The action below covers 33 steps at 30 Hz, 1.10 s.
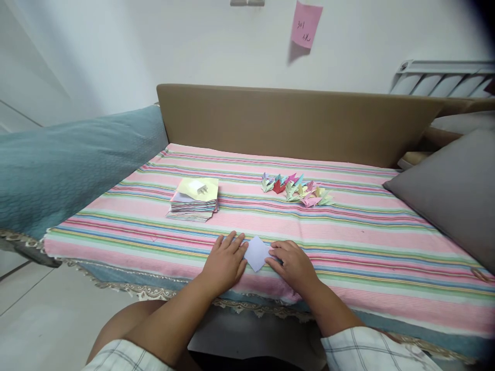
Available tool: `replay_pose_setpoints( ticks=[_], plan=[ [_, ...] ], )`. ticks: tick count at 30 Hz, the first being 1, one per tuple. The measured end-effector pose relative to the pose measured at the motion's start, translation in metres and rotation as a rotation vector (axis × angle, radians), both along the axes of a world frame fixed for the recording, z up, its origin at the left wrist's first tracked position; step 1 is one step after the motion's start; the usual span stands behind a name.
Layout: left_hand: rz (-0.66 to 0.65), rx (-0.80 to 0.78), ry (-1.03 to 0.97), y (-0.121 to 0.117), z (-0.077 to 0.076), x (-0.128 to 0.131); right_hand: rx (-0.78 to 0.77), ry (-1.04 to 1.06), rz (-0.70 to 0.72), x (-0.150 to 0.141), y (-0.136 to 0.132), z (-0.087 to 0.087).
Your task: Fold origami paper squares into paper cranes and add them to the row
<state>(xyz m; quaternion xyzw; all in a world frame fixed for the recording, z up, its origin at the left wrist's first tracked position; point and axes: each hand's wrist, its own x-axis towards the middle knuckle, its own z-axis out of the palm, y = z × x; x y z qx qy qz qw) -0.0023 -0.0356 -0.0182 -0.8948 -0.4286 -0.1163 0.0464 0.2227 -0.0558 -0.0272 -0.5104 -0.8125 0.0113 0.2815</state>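
Note:
A small pale lavender folded paper square (257,254) lies on the striped cloth with one corner toward me. My left hand (225,262) rests flat at its left corner, fingers stretched out and slightly apart. On the other side, my right hand (294,264) has its fingers bent, with the thumb and fingertips closed at the paper's right corner. Farther off stands a stack of square paper sheets (193,207), with a white plug adapter (198,186) on top. Beyond my right hand sits a group of several folded paper cranes (297,190) in mixed colours.
The pink striped cloth (127,206) covers the seat before me. A brown backrest (290,123) rises behind it. To the left is a blue-green covered armrest (81,154), to the right a grey cushion (452,190). A pink note (306,24) hangs on the wall.

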Motion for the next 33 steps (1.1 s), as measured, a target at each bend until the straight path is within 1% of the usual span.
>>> replay_pose_setpoints(
  ticks=[2, 6, 8, 12, 19, 24, 29, 33],
  plan=[
    [-0.081, -0.009, -0.008, -0.002, 0.001, 0.004, 0.015, 0.008, 0.002, 0.000, 0.001, 0.000],
    [-0.302, -0.074, 0.019, -0.006, 0.002, 0.010, 0.024, 0.009, 0.008, 0.000, 0.001, 0.000],
    [-0.338, -0.105, 0.034, -0.008, 0.003, 0.011, 0.026, 0.010, 0.010, 0.000, 0.001, 0.001],
    [-0.343, -0.137, 0.053, -0.010, 0.005, 0.008, 0.023, 0.019, 0.008, -0.001, 0.001, 0.000],
    [-0.346, -0.129, 0.039, -0.009, 0.004, 0.004, 0.005, 0.036, 0.008, 0.001, 0.001, 0.001],
    [-0.312, -0.100, 0.002, -0.011, 0.001, 0.002, -0.026, 0.030, 0.001, 0.001, 0.001, 0.003],
    [-0.308, -0.111, -0.031, -0.011, -0.001, -0.001, -0.040, 0.040, 0.001, 0.001, 0.001, 0.003],
    [-0.290, -0.126, -0.068, -0.011, 0.001, -0.003, -0.037, 0.045, 0.006, 0.002, 0.001, 0.002]
  ],
)
